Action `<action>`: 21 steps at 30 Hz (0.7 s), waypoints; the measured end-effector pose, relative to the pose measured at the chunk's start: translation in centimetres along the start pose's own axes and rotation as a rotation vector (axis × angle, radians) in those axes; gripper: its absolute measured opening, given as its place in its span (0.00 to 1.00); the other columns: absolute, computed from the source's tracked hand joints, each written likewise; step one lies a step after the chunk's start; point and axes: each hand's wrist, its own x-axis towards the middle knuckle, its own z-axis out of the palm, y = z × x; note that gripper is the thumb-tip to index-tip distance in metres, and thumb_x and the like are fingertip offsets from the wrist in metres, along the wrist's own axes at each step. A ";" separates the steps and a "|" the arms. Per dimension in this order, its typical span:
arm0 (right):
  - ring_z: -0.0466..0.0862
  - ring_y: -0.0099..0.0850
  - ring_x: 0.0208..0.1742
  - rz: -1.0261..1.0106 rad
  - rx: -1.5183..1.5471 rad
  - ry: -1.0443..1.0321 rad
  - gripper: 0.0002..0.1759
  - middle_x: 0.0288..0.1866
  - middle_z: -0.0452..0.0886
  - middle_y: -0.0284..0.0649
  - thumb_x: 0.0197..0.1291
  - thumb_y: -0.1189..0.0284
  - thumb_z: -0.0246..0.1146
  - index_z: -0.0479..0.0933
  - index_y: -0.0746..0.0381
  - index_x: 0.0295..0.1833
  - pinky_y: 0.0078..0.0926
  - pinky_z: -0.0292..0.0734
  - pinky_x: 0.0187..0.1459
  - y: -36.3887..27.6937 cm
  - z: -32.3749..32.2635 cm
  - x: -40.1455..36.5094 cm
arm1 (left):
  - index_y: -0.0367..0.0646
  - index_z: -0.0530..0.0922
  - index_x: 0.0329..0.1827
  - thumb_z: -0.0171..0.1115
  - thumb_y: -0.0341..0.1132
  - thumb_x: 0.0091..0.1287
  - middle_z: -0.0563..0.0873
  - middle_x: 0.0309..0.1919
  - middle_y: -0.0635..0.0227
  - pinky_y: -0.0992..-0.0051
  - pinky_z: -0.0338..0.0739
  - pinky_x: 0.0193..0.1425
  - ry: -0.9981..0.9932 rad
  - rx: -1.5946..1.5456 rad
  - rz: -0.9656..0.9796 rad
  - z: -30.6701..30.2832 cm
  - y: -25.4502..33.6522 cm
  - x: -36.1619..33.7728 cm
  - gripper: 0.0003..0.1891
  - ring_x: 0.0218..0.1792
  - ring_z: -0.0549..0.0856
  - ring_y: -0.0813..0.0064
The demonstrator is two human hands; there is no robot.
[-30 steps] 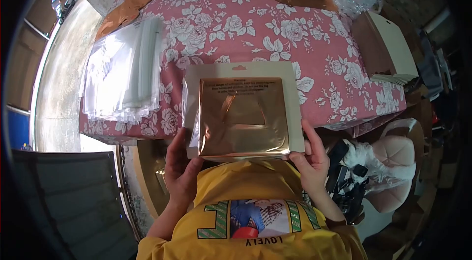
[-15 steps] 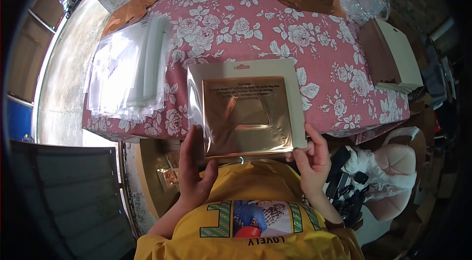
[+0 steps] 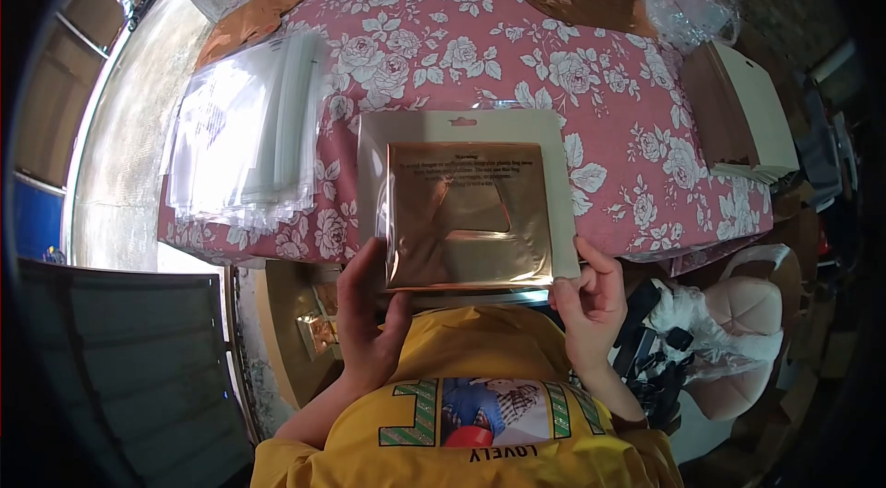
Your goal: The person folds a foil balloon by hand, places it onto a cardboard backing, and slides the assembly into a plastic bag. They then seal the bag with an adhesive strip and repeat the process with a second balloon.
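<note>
A flat package lies face up at the near edge of the table: a pale card (image 3: 560, 202) with a hang hole at its top and a shiny copper-coloured foil piece (image 3: 469, 257) on it, under clear plastic printed with a warning. My left hand (image 3: 371, 317) is at the package's lower left corner, its thumb and fingers on either side of the edge. At the lower right corner my right hand (image 3: 591, 308) pinches the package between thumb and fingers.
A stack of clear plastic bags (image 3: 240, 133) lies on the left of the flowered tablecloth (image 3: 480, 45). Stacked cards (image 3: 743, 110) are at the right. Copper foil (image 3: 581, 4) and crumpled clear plastic (image 3: 692, 4) lie at the back. A padded seat (image 3: 738, 313) is at the lower right.
The package now lies slightly further right in view and appears straighter. Both hands have stayed at its lower corners, with only a small shift.
</note>
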 end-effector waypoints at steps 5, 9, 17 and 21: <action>0.82 0.20 0.39 0.007 0.035 -0.016 0.28 0.37 0.80 0.34 0.67 0.86 0.60 0.64 0.66 0.71 0.19 0.79 0.48 0.1 -0.2 0.1 | 0.38 0.62 0.74 0.61 0.19 0.70 0.69 0.72 0.58 0.74 0.78 0.64 0.058 -0.406 -0.317 0.4 1.7 -0.1 0.30 0.68 0.76 0.71; 0.84 0.29 0.49 0.059 0.233 0.045 0.31 0.53 0.81 0.44 0.69 0.84 0.57 0.54 0.60 0.73 0.31 0.83 0.54 -0.4 0.5 -0.3 | 0.39 0.62 0.74 0.63 0.19 0.69 0.71 0.70 0.59 0.73 0.77 0.65 0.082 -0.494 -0.368 0.8 2.0 -0.3 0.31 0.64 0.78 0.71; 0.86 0.41 0.58 0.255 0.399 -0.185 0.21 0.62 0.80 0.48 0.78 0.69 0.53 0.63 0.66 0.71 0.34 0.85 0.55 -0.1 1.4 -1.8 | 0.49 0.45 0.79 0.64 0.18 0.67 0.71 0.68 0.48 0.65 0.74 0.69 -0.086 -0.547 -0.276 2.0 1.6 -1.0 0.44 0.67 0.77 0.62; 0.88 0.38 0.52 0.301 0.384 -0.145 0.16 0.54 0.83 0.45 0.79 0.66 0.54 0.69 0.66 0.62 0.31 0.88 0.47 -0.8 1.8 -1.0 | 0.50 0.42 0.81 0.65 0.19 0.67 0.68 0.71 0.48 0.62 0.75 0.69 -0.154 -0.493 -0.196 2.5 1.0 -1.2 0.47 0.67 0.76 0.60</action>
